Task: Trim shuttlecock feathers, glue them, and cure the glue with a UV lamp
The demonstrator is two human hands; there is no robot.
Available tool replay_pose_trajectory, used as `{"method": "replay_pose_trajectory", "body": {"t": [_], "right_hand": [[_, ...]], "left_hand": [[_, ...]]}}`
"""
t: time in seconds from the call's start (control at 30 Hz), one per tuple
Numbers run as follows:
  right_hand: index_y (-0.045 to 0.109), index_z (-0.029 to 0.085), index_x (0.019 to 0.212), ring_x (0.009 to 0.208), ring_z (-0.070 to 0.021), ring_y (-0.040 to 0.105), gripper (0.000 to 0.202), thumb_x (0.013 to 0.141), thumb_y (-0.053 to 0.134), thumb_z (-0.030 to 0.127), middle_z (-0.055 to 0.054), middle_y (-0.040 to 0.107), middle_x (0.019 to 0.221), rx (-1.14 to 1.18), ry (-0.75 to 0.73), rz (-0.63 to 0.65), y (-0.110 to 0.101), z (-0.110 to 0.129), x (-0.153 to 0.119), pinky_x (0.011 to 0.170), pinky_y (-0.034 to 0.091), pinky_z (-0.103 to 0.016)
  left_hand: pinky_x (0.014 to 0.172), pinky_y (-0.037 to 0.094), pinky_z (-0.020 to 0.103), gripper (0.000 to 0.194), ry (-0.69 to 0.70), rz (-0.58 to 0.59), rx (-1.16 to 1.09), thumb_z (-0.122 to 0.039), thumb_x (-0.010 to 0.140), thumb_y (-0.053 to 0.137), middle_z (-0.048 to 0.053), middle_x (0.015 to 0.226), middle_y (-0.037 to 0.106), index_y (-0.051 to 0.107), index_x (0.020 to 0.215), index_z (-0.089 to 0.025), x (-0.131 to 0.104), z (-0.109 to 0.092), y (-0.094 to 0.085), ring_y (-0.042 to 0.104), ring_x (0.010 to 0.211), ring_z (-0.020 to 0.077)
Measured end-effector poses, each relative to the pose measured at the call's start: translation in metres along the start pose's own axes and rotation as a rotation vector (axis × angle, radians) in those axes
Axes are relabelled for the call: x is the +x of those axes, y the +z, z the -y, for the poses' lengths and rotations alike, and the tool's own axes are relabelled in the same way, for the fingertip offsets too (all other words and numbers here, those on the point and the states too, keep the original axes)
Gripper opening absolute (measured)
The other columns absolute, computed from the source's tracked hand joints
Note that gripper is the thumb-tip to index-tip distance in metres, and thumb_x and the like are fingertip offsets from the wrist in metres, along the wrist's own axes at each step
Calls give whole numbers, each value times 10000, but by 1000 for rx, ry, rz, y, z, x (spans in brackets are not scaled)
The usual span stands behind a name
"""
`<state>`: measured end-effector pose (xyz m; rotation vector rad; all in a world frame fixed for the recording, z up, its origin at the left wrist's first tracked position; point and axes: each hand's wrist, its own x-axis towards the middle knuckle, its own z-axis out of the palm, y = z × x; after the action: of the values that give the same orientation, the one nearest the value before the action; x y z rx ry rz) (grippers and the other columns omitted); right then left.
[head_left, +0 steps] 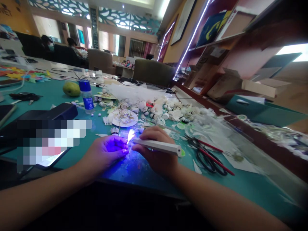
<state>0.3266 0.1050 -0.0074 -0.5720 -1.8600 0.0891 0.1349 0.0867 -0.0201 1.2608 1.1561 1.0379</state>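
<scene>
My right hand (160, 154) grips a white UV pen light (157, 146), its lit end pointing left and casting blue-violet light. Fingers of my left hand (106, 150) pinch a small feather piece (130, 135) that glows white in the beam. The pen's tip is close to the feather; I cannot tell whether they touch. Just beyond stand a shuttlecock (115, 131) and a white plate (125, 118) heaped with small gold and pearly bits. Blue glow spreads over the green mat (134, 171) beneath both hands.
A blue-capped bottle (86, 98) and a green fruit (71, 89) stand back left, behind a phone with a blurred screen (51, 154). Black-handled scissors (209, 158) and red-handled tools (218, 162) lie right. Shuttlecocks (156, 108) and plastic bags (137, 93) crowd the back.
</scene>
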Motion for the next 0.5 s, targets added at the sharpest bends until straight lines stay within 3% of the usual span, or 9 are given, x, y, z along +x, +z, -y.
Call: {"method": "replay_pose_trajectory", "body": {"t": [0.5], "right_hand": [[642,219,883,731,-156,637,192,800,801,287,-17,655,820,-10,10,9,-1,1,1,661,539,-294]], "left_hand": [[707,526,301,287,-19,-6,-57,-309,633,868,-2,786,749,712,845,-194,0,1,0,695,726,200]]}}
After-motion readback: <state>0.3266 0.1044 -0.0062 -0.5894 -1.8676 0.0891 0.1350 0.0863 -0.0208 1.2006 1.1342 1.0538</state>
